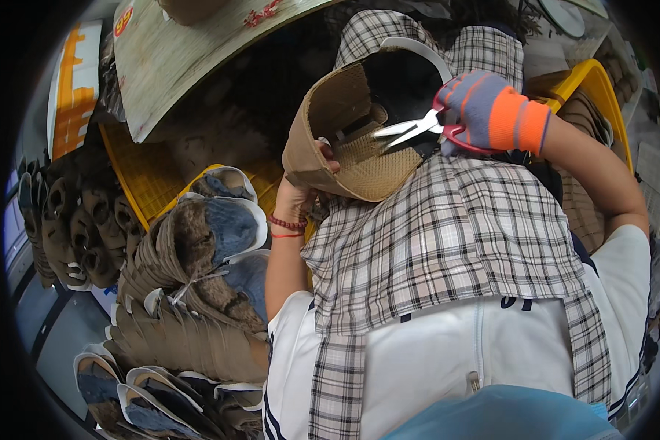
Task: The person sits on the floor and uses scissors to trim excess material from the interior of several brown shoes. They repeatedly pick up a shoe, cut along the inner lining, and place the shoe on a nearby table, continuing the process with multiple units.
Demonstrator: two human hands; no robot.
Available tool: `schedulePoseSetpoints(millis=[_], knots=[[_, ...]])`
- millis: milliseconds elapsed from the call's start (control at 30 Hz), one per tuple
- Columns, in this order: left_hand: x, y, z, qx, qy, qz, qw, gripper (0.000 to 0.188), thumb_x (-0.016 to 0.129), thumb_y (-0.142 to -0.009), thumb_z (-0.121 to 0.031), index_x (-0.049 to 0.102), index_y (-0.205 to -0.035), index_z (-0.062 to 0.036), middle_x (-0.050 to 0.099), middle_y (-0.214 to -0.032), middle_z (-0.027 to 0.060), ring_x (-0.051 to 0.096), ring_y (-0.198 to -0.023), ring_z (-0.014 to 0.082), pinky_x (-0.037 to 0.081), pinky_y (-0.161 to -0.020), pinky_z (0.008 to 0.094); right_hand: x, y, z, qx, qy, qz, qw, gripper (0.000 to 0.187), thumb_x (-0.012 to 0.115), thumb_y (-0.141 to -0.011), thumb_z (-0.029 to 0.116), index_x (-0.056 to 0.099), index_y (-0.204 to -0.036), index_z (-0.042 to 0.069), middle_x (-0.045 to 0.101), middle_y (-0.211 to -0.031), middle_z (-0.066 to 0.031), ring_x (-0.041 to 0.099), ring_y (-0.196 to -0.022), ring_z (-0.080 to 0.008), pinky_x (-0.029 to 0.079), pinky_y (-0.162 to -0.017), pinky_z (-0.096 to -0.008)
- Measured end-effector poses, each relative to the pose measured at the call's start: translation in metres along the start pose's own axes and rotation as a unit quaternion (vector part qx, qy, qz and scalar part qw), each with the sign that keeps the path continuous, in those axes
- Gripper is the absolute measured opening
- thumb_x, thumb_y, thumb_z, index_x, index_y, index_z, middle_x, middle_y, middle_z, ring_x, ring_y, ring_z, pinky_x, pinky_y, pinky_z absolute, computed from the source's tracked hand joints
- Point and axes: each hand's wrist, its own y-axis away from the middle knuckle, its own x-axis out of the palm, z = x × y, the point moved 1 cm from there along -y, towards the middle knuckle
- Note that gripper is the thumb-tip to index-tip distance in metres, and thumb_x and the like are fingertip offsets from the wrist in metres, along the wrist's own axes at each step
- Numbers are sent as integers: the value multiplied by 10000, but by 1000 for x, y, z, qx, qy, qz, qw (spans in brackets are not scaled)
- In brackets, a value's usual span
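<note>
My bare left hand [327, 157] is closed on a curved brown fabric piece [308, 117], its fingers partly hidden by the fabric. The piece stands up like an open shell over my lap, its tan, honeycomb-textured inner side facing me. In an orange and grey knit glove, my right hand [484, 110] grips a pair of scissors [425, 127] by the red handles. The silver blades are parted a little and reach into the piece's hollow, pointing left. Whether they touch the fabric, I cannot tell. Past the piece, a white curved strip [422, 55] shows.
At my left are stacked brown pieces [143, 257] with furry linings, blue patches and white rims, beside a yellow crate [143, 183]. Farther left lie dark brown pieces [88, 227]. A pale tabletop [176, 66] juts in ahead. Another yellow crate [601, 81] stands right, holding brown pieces.
</note>
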Motion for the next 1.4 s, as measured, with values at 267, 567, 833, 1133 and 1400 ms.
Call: schedulePoseSetpoints(millis=[267, 567, 833, 1133, 1400], knots=[[1, 7, 3, -78, -9, -15, 997, 352, 740, -781, -34, 621, -1112, -12, 672, -914, 62, 686, -756, 164, 530, -488, 249, -3, -11, 0, 118, -8, 136, 984, 328, 715, -762, 328, 667, -964, 73, 661, -833, -89, 655, -797, -266, 524, -721, -353], [-15, -8, 25, -96, 125, -19, 987, 271, 731, -778, 33, 650, -1037, 28, 690, -914, 102, 683, -780, 199, 563, -672, 263, 7, -46, 34, -40, 122, -69, 989, 217, 687, -774, 287, 692, -931, 136, 675, -863, -28, 647, -857, -201, 486, -771, -310], [11, -2, 7, -115, 144, 23, 983, 342, 729, -780, 32, 627, -1106, 43, 677, -1023, 122, 661, -912, 211, 550, -807, 324, 20, -54, 30, -6, 88, -18, 996, 254, 668, -790, 281, 687, -965, 97, 685, -789, -68, 681, -779, -266, 539, -697, -360], [3, 2, 12, -40, 43, -8, 998, 479, 753, -748, 28, 611, -1206, 25, 649, -1147, 115, 632, -1015, 215, 542, -865, 351, 7, -16, -19, 68, -12, 30, 997, 496, 771, -716, 410, 649, -1058, 72, 655, -872, -101, 633, -901, -299, 517, -776, -379], [11, 4, 7, -39, 39, -3, 998, 429, 734, -756, 46, 634, -1173, 27, 657, -1112, 99, 626, -1002, 218, 533, -890, 357, -2, -37, -5, 32, -15, 149, 988, 465, 737, -746, 390, 655, -1051, 48, 674, -928, -125, 671, -850, -305, 541, -708, -379]])
